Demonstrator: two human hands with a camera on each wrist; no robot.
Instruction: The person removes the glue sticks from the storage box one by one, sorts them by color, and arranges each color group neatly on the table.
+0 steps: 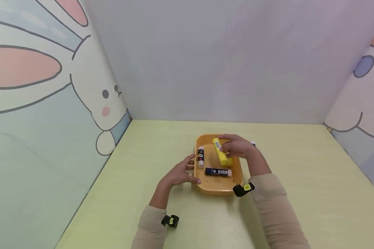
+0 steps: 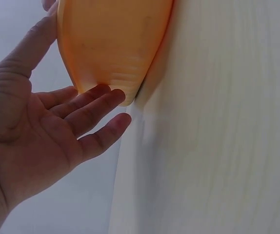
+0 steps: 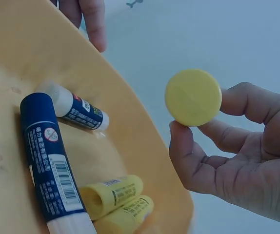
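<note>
My right hand [image 1: 235, 145] pinches a yellow glue stick [image 1: 220, 152] between thumb and fingers, above the orange tray [image 1: 216, 186]. In the right wrist view, the held glue stick [image 3: 193, 97] shows its round yellow end. My left hand [image 1: 181, 171] is at the tray's left side, thumb by the rim and fingers spread loosely. Its fingertips meet the outer wall in the left wrist view. Inside the tray lie two navy-and-white glue sticks, one along the left wall [image 1: 201, 157], another near the front [image 1: 218, 172]. Two yellow glue sticks [image 3: 123, 209] lie side by side there too.
Behind the right wrist, a small dark-and-white end [image 1: 253, 143] shows on the pale table [image 1: 299, 180]. A plain wall [image 1: 224, 69] rises at the table's back edge, with cartoon-printed panels [image 1: 50, 145] left and right.
</note>
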